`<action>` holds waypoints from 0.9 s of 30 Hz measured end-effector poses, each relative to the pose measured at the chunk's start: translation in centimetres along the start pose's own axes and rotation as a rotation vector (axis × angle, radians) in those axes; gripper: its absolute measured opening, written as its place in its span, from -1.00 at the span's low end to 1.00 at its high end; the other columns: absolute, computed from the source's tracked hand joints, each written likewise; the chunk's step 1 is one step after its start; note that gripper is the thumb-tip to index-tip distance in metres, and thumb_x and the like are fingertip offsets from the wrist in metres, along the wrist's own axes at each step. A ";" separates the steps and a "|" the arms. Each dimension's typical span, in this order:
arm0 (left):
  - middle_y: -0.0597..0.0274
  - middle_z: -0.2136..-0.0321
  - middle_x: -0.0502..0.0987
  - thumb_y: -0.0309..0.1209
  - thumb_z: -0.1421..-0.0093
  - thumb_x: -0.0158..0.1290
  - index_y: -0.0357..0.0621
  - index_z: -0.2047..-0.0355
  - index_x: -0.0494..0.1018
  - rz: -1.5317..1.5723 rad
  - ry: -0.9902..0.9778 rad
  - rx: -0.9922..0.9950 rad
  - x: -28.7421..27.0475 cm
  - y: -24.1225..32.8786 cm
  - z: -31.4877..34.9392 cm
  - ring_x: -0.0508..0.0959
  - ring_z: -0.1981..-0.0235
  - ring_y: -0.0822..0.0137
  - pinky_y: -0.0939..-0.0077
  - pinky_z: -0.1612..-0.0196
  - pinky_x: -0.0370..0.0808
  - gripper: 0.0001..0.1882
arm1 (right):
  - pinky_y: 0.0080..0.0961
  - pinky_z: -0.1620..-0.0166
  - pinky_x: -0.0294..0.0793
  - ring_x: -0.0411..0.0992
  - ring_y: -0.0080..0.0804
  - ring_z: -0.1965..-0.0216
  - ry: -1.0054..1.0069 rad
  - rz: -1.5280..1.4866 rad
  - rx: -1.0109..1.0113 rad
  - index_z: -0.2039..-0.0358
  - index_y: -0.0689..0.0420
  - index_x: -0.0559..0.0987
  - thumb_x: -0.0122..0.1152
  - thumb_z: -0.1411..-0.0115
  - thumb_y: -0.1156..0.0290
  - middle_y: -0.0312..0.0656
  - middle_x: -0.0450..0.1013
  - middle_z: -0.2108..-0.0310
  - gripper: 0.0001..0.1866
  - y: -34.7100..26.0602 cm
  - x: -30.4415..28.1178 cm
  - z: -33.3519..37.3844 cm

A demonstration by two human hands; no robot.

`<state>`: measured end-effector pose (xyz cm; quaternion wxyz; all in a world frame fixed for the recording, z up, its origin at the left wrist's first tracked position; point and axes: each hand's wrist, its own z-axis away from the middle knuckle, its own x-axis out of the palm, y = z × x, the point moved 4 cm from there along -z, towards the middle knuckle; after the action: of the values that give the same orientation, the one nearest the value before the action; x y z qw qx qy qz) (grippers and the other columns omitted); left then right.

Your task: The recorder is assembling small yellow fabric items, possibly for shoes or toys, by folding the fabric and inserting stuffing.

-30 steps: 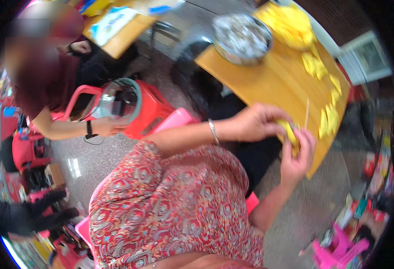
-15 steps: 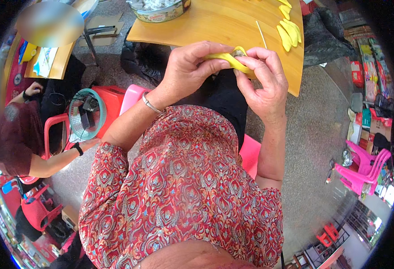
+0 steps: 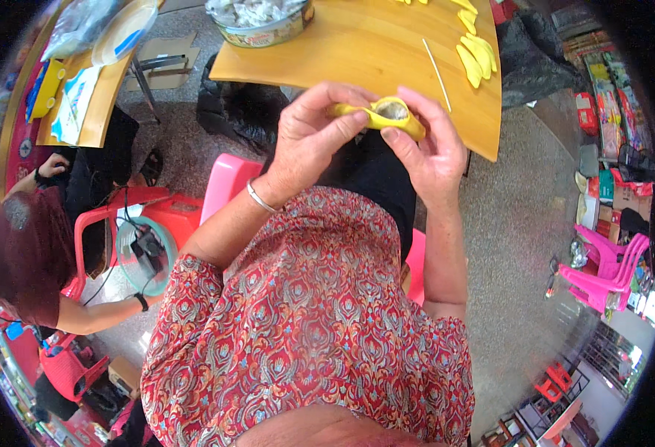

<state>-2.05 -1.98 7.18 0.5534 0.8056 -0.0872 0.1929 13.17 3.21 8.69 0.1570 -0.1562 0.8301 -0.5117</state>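
Observation:
My left hand pinches one end of a small yellow curved piece that looks like soft cloth. Its round opening faces up, and greyish-white stuffing shows inside. Around the other end curls my right hand, thumb at the near side and fingers partly hidden behind the piece. Both hands are just off the near edge of a wooden table. On that table, beyond my right hand, lie a thin pale stick and several similar yellow curved pieces.
A round tub of white fluffy stuffing stands at the table's far left. A person in a dark red top sits at my left, beside a teal basket on a red stool. Pink chairs stand at the far right.
The yellow piece has turned so its opening faces up and shows more stuffing. My right fingers have moved from the opening to around its outer side. The co-worker's arm has shifted lower.

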 end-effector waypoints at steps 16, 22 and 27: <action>0.26 0.45 0.51 -0.61 -0.09 0.08 -0.27 0.41 0.46 -0.451 -0.030 0.031 -0.9 -0.1 0.4 0.50 0.41 0.51 0.60 0.31 0.45 -0.95 | -0.49 0.32 0.50 0.48 -0.27 0.37 -0.259 0.397 -0.138 0.28 0.20 0.49 0.25 0.06 0.65 -0.11 0.45 0.32 -0.72 -1.4 0.9 0.4; 0.23 0.18 0.48 -0.45 -0.14 0.17 -0.24 0.08 0.38 0.286 0.105 -0.275 0.4 -2.4 0.0 0.45 0.14 0.41 0.52 0.06 0.42 -0.65 | -0.57 0.33 0.45 0.46 -0.39 0.37 -0.024 0.270 -0.123 0.32 0.21 0.51 0.24 0.02 0.64 -0.15 0.45 0.36 -0.79 -0.8 -0.8 0.7; 0.09 0.04 0.44 -0.42 -0.20 0.07 -0.25 -0.01 0.33 0.378 0.083 -0.341 1.9 -3.1 1.1 0.44 -0.01 0.27 0.34 -0.12 0.36 -0.62 | -0.65 0.33 0.45 0.44 -0.54 0.35 0.056 0.092 -0.019 0.29 0.22 0.50 0.23 -0.05 0.61 -0.21 0.45 0.32 -0.81 0.7 0.0 1.6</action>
<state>1.03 -1.69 4.94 0.6383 0.6615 -0.2447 0.3084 13.76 2.21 7.36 0.1556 -0.1049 0.8454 -0.5001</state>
